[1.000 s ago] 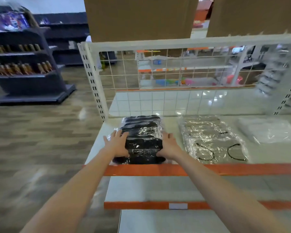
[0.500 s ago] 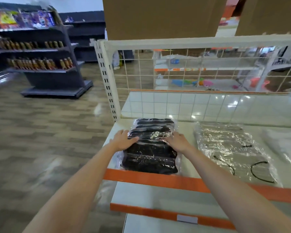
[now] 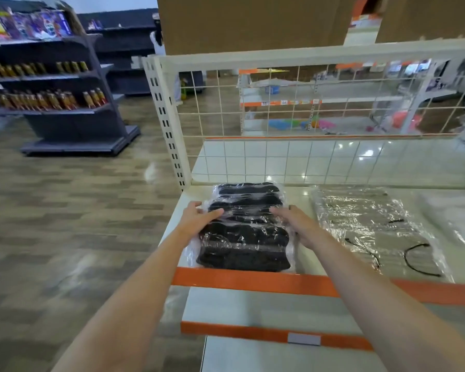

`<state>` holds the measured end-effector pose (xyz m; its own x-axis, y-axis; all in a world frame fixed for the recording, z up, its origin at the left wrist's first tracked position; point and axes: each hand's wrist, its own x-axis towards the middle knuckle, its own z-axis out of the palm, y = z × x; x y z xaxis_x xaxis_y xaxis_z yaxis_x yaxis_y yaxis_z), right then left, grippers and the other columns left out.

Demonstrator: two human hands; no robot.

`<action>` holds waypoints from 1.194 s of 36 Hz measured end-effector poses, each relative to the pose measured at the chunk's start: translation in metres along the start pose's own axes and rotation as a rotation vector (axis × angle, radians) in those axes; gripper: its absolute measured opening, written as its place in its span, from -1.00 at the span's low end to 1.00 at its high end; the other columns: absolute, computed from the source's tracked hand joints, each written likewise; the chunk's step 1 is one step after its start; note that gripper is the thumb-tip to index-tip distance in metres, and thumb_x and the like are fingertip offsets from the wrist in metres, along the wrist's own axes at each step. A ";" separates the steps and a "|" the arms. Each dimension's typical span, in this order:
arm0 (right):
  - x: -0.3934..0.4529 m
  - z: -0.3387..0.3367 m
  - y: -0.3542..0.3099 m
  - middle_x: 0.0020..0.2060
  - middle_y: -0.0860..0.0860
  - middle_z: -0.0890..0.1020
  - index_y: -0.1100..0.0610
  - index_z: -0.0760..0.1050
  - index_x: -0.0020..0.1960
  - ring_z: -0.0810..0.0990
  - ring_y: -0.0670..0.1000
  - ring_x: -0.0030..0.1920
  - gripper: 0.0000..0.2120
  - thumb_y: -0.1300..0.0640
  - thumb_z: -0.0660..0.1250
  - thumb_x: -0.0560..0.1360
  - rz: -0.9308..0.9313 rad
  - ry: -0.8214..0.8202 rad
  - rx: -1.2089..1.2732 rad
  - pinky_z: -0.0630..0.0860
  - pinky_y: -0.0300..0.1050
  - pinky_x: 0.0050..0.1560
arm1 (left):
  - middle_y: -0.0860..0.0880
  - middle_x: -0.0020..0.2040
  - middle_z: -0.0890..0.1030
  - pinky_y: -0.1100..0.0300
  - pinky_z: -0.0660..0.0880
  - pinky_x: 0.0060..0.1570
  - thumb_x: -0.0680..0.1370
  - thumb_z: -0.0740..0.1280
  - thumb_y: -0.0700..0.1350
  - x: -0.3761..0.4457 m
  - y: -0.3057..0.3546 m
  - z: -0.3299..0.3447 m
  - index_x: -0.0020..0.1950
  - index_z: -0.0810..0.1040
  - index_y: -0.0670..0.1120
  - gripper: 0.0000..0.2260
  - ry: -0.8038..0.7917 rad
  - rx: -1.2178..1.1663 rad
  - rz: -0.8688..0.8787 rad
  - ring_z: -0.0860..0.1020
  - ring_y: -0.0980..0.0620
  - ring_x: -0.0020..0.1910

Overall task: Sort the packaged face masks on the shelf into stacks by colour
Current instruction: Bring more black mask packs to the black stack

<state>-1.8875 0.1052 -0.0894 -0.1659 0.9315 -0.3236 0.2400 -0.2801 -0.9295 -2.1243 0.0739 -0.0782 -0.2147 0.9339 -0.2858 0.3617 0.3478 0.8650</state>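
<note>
- Head camera: a stack of black face masks in clear plastic packets (image 3: 244,226) lies at the left end of the white shelf (image 3: 304,267), its near edge just behind the orange front rail (image 3: 253,281).
- The left hand (image 3: 199,217) rests on the stack's left edge, fingers fairly straight and laid over the wrap, gripping nothing.
- The right hand (image 3: 293,220) rests on the stack's right edge the same way, fingers extended on top.
- Right of it, apart, lies a stack of packaged grey masks with black ear loops (image 3: 373,229).
- Farther right lies what looks like a pile of white packaged masks (image 3: 451,218), blurred.
- A wire grid panel (image 3: 306,103) backs the shelf.
</note>
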 end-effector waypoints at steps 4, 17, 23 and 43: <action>-0.019 0.000 -0.006 0.38 0.18 0.35 0.29 0.14 0.43 0.38 0.12 0.33 -0.39 0.04 0.29 0.52 -0.053 -0.048 0.048 0.20 0.08 0.38 | -0.13 0.31 0.43 0.06 0.41 0.26 0.29 0.50 0.17 -0.005 -0.002 -0.008 0.46 0.21 -0.20 -0.10 -0.020 -0.058 0.052 0.50 -0.03 0.17; -0.062 -0.022 0.019 0.34 -0.12 0.36 0.06 0.17 0.44 0.34 -0.11 0.34 0.19 -0.27 0.61 -0.05 0.013 -0.356 0.105 0.31 -0.11 0.28 | -0.01 0.14 0.51 0.34 0.46 -0.02 -0.02 0.46 0.48 -0.014 -0.037 -0.033 0.33 0.29 -0.13 0.10 -0.360 -0.152 0.272 0.53 0.12 0.07; -0.061 -0.013 0.031 0.33 -0.05 0.31 0.11 0.00 0.53 0.33 -0.04 0.31 0.04 0.11 0.57 0.25 0.021 -0.180 -0.081 0.27 -0.18 0.31 | 0.00 0.24 0.44 0.34 0.40 0.08 0.21 0.55 0.23 -0.024 -0.037 -0.034 0.42 0.17 -0.09 -0.05 -0.409 -0.069 0.273 0.46 0.06 0.22; -0.049 0.012 0.020 -0.15 0.04 0.48 0.25 0.18 0.29 0.50 -0.05 -0.16 -0.40 0.39 0.44 0.37 0.048 -0.010 -0.057 0.51 -0.31 -0.21 | -0.12 0.53 0.11 0.11 0.17 0.39 0.35 0.54 -0.21 -0.010 -0.041 -0.019 0.55 -0.09 -0.12 -0.01 -0.227 0.090 0.183 0.14 -0.08 0.49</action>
<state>-1.8862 0.0507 -0.0940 -0.1619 0.9150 -0.3696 0.3019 -0.3106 -0.9013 -2.1540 0.0492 -0.1030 0.0660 0.9728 -0.2222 0.4567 0.1686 0.8735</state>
